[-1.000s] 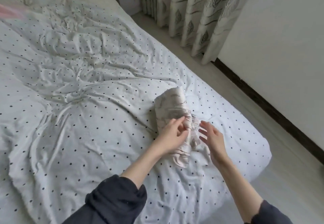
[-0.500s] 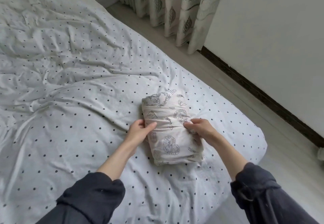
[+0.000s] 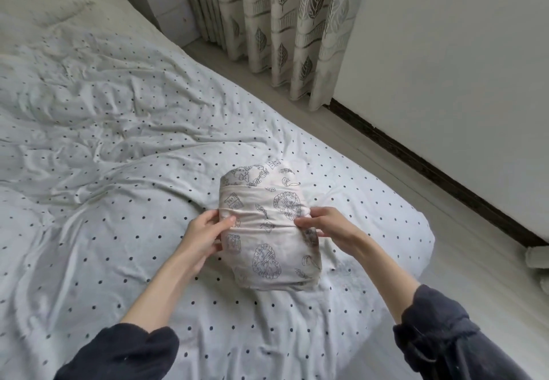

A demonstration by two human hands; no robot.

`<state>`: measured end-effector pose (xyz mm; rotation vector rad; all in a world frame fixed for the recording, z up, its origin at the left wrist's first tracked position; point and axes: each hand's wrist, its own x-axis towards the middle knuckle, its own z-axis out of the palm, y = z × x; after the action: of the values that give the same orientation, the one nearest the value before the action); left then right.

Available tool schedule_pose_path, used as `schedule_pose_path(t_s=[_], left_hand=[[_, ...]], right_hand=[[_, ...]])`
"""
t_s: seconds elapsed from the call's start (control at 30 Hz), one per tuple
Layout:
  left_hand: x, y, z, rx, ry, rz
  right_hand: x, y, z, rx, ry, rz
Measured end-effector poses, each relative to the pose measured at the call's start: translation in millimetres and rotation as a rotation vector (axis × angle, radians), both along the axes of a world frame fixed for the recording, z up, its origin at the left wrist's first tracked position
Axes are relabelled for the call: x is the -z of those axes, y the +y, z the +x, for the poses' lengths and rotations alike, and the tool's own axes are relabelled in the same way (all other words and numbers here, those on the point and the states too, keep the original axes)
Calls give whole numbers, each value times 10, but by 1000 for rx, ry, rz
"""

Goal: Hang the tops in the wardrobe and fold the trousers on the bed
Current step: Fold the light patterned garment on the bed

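The pale, line-printed cotton trousers, folded into a compact bundle, lay on the white polka-dotted bed near its right edge, directly ahead of the person. The bundle's long axis ran away from the person, tilted slightly left. The left hand pinched its left side and the right hand gripped its right side, so the bundle sat between both hands, equally near to each. No container was in view; leaf-patterned curtains hung beyond.

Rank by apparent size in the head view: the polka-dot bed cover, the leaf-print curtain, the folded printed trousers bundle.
1. White polka-dot bed cover, largest.
2. Beige leaf-print curtain, though it hangs farther away.
3. Pale folded printed trousers bundle, smallest, gripped by left hand and right hand.
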<state>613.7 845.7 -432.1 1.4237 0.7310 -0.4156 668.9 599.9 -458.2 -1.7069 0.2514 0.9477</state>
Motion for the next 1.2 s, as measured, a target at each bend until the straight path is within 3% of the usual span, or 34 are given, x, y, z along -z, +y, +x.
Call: schedule_pose_path(t_s=[0.2,0.4,0.67,0.97,1.2], left_hand=[[-703,-105,-316,268,-146,-120],[-1247,-793,-782,618,-293,-164],[-2121,-2787,-1460,1120,-495,-271],[-3261,-5360,-2869,1630,-764,-454],[-4128,-6855,-4014,1778,-849,-749]], right_hand=[[-722,-313,-642,157,-86,60],[-1468,-1039,-1880,465,-246,46],[-2474,-2457,-3721,980,-453,-98],[-3676,-3790,-5963,1522,-703,-402],[-4595,-4480,-7193,1806,-849,-602]])
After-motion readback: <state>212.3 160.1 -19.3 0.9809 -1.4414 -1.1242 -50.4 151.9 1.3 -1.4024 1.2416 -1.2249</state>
